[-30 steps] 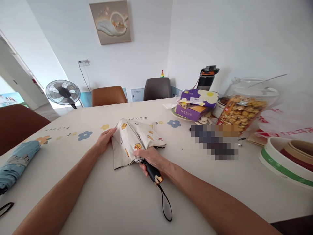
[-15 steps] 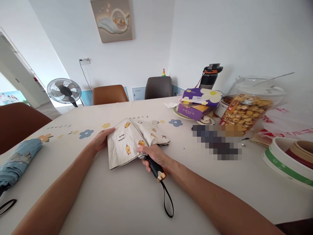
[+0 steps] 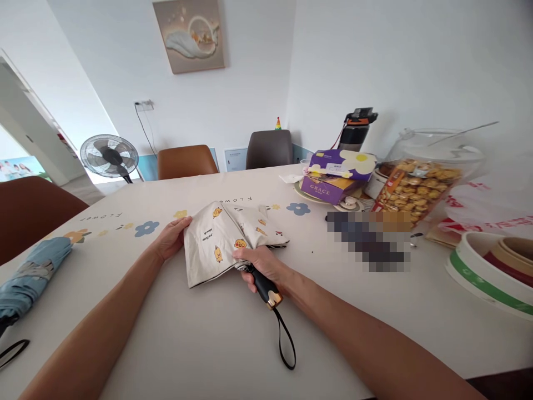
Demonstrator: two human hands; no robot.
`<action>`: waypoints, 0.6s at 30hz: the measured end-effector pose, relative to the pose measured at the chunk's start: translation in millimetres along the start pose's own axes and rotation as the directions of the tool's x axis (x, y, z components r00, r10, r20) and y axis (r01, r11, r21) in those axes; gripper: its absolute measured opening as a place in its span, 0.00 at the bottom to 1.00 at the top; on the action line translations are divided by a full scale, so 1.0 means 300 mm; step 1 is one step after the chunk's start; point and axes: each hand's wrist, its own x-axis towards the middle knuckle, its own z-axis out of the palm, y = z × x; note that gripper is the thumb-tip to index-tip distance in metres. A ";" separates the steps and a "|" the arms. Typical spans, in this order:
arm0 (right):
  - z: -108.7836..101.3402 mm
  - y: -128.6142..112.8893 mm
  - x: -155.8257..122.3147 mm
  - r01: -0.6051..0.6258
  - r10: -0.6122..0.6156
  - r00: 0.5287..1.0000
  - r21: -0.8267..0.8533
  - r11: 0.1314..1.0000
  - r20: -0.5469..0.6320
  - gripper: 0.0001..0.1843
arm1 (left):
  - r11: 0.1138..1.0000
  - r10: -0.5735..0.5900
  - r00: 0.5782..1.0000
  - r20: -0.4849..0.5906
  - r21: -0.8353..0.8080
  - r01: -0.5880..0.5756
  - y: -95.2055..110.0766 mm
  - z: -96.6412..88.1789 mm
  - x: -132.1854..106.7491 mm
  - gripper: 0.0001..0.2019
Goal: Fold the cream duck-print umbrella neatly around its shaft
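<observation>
A cream folding umbrella [image 3: 225, 239] printed with yellow ducks lies half folded on the table [image 3: 200, 339]. My right hand [image 3: 262, 265] is wrapped round its black handle [image 3: 266, 290], whose wrist loop [image 3: 287, 344] trails toward me. My left hand [image 3: 170, 238] pinches the left edge of the canopy fabric, fingers closed on it, pulling a panel flat.
A folded blue umbrella [image 3: 29, 278] lies at the table's left edge. To the right are a purple box [image 3: 333, 178], a snack jar [image 3: 420, 183], a bottle [image 3: 356, 130] and stacked bowls [image 3: 491, 261]. Chairs [image 3: 187, 161] and a fan [image 3: 109, 156] stand behind.
My left hand drew the canopy panel out to the left and flattened it; the right hand shifted slightly right with the handle. Little has moved in the last half second.
</observation>
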 end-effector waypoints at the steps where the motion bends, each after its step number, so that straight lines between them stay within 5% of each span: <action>1: 0.000 0.000 0.000 -0.001 0.001 1.000 0.003 1.000 0.001 0.14 | 1.000 0.006 1.000 -0.002 0.004 -0.006 -0.002 0.000 0.001 0.12; 9: 0.012 -0.008 -0.010 -0.022 0.022 1.000 -0.064 0.998 -0.002 0.15 | 0.999 0.009 0.998 0.065 0.036 -0.012 -0.003 -0.009 0.011 0.12; 18: 0.025 -0.016 -0.025 -0.050 0.057 0.998 -0.195 0.980 0.034 0.14 | 0.989 0.022 1.000 0.019 0.148 -0.025 0.038 0.006 -0.007 0.19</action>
